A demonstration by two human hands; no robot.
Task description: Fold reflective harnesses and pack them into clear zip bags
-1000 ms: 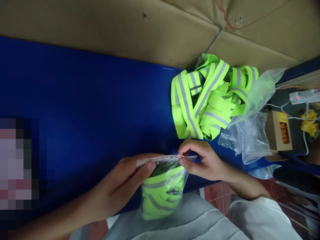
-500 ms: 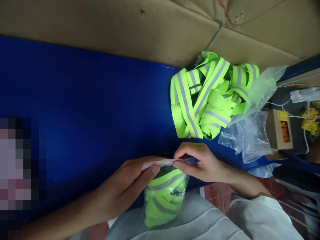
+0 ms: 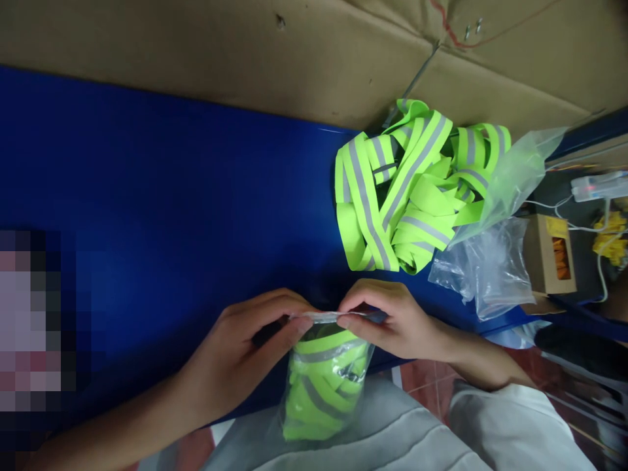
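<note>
A clear plastic bag [image 3: 366, 366] hangs at the table's front edge, in front of my lap. Folded neon-yellow reflective straps [image 3: 318, 392] with grey stripes fill it. My left hand [image 3: 245, 347] pinches the bag's top edge at its left end between thumb and fingers. At the right end of the same edge, my right hand [image 3: 387, 317] pinches it between thumb and forefinger. The bag's mouth looks flattened between the two hands; whether it is sealed I cannot tell.
A heap of loose reflective straps [image 3: 373, 209] lies at the table's back right, partly under a clear plastic sheet [image 3: 520, 176]. Beside it are empty clear bags [image 3: 500, 268] and a small cardboard box [image 3: 549, 255]. The blue table [image 3: 171, 196] meets a brown-covered wall [image 3: 196, 52].
My left hand has shifted from lying along the bag's top edge to pinching it with bent fingers. The right hand stays nearly where it was, still pinching.
</note>
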